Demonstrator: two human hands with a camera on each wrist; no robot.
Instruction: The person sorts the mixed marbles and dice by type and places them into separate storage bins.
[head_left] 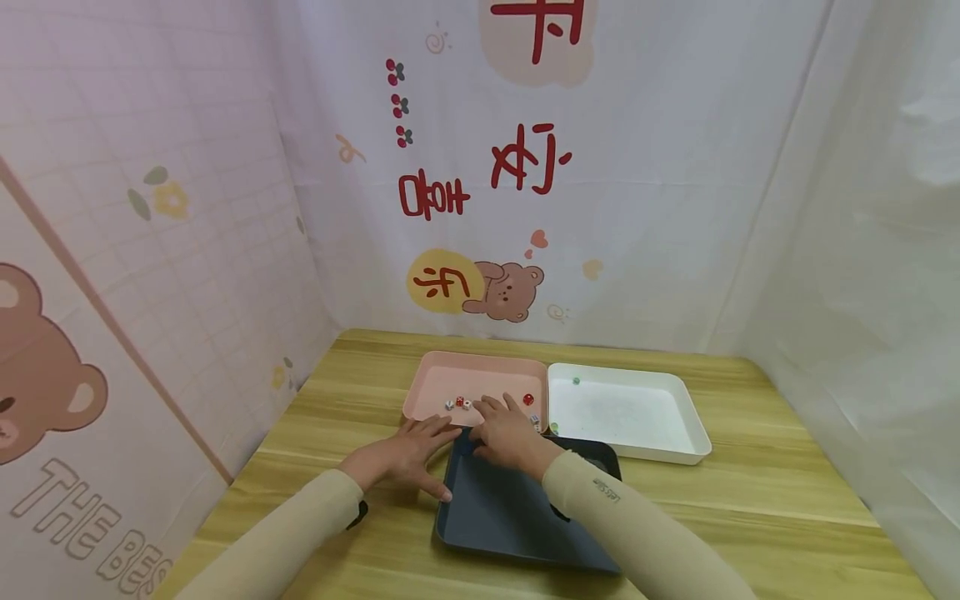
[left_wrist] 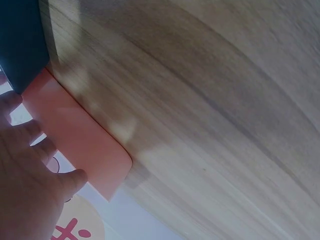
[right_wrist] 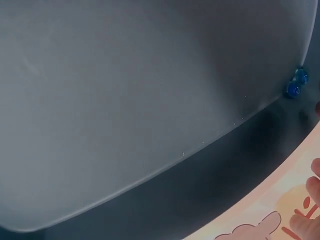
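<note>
My left hand (head_left: 405, 457) has its fingers spread at the left rim of a dark blue-grey tray (head_left: 495, 517), its fingertips near the pink tray's (head_left: 487, 367) front left corner. In the left wrist view, these fingers (left_wrist: 30, 131) lie along the pink tray's rim. My right hand (head_left: 512, 435) is over the dark tray's far left corner. Its fingers extend toward the pink tray, and nothing shows in its grasp. Two shiny blue beads (right_wrist: 295, 86) rest in a corner of the dark tray in the right wrist view.
Small white and red dice (head_left: 460, 402) and a round red piece (head_left: 528, 399) lie in the pink tray. Beside it stands a white tray (head_left: 630, 408) with small green pieces (head_left: 576, 381). A printed curtain (head_left: 637, 167) hangs behind the wooden table (head_left: 757, 500).
</note>
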